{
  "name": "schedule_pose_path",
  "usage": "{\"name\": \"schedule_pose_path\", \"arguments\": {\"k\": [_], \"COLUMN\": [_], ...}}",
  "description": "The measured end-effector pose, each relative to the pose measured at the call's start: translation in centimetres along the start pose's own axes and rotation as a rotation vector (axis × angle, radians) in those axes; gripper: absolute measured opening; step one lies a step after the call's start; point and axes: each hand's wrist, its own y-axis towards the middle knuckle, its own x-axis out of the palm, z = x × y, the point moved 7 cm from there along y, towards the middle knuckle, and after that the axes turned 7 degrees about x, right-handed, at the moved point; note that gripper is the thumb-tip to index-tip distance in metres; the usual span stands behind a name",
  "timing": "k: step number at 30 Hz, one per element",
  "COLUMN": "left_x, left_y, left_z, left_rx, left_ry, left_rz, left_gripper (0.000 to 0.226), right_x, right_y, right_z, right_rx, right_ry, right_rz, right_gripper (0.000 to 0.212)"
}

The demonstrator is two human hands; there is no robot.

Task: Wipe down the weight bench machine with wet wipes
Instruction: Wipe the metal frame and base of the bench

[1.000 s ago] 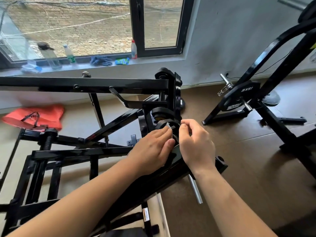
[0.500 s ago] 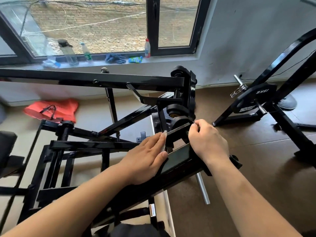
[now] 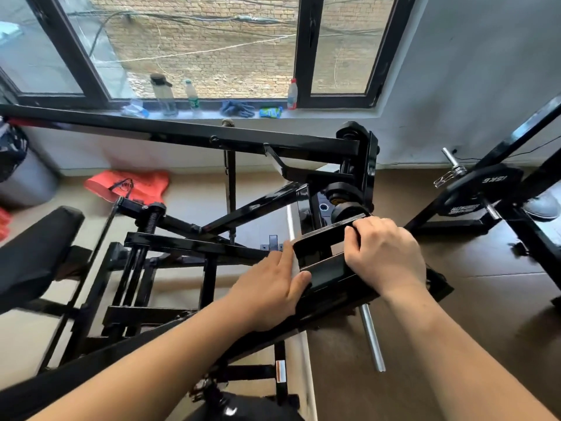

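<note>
Weight bench machine: black steel frame filling the middle of the view; its main beam runs from 8 o'clock up to 2 o'clock beneath both forearms.
Work spot: boxy black bracket on top of that beam, just right of centre, its long axis parallel with the beam.
Left hand: at the bracket's 8 o'clock end; fingers nearly straight against the end face, thumb tip on the front face; no hold on anything can be confirmed.
Right hand: at the 2 o'clock end; fingers curled over the bracket's upper edge, gripping it.
Wipe: not clearly seen; a pale strip beside the left index finger may be the wipe or the floor behind. Cannot tell.
Key relation: the bracket sits between the hands and touches both; from the left hand it lies toward 2 o'clock.
Judgement: the next stroke probably runs along that axis, with the left hand wiping and the right steadying.
Nearby: steel peg projects toward 5 o'clock below the right wrist.
</note>
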Motion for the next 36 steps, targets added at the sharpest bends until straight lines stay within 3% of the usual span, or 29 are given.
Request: {"name": "schedule_pose_path", "arguments": {"k": [9,14,17,19,22,24,27,29,31,36], "left_x": [-0.9,0.8,1.1,1.4,2.1,1.7,0.5,0.0,-0.3,-1.4], "left_y": [4.7,-1.6,-5.2,-6.8,-8.4,-9.1,-10.2,-10.8,-11.2,-11.2], "left_z": [1.8,1.1,-0.2,-0.7,-1.3,-1.5,-3.2,-4.2,-4.9,-4.9], "left_rx": [-0.079,0.072,0.083,0.082,0.078,0.099,0.046,0.050,0.041,0.147], "left_ry": [0.012,0.156,0.241,0.273,0.247,0.089,-0.474,-0.643,-0.666,-0.411], "left_rz": [0.085,0.097,0.140,0.155,0.151,0.174,0.274,0.342,0.420,0.486], "left_gripper": [0.088,0.077,0.074,0.076,0.076,0.076,0.087,0.085,0.077,0.056], "right_x": [-1.0,-1.9,-2.1,-2.1,-1.4,-1.0,-1.0,-0.7,-0.1,0.5], "right_y": [-0.6,-1.5,-2.1,-3.2,-6.8,-9.9,-14.0,-15.9,-17.0,-17.3], "right_z": [-0.9,-0.9,-1.7,-2.8,-5.8,-8.3,-11.6,-13.6,-14.9,-12.7], "right_rx": [-0.036,-0.101,-0.255,-0.352,-0.385,-0.378,-0.348,-0.403,-0.460,-0.358], "right_ry": [0.013,0.056,0.052,0.167,0.505,0.708,0.933,0.888,0.723,0.409], "right_rz": [0.084,0.191,0.278,0.305,0.209,0.109,0.005,-0.008,0.032,0.170], "right_gripper": [0.032,0.034,0.034,0.031,0.027,0.029,0.036,0.039,0.040,0.039]}}
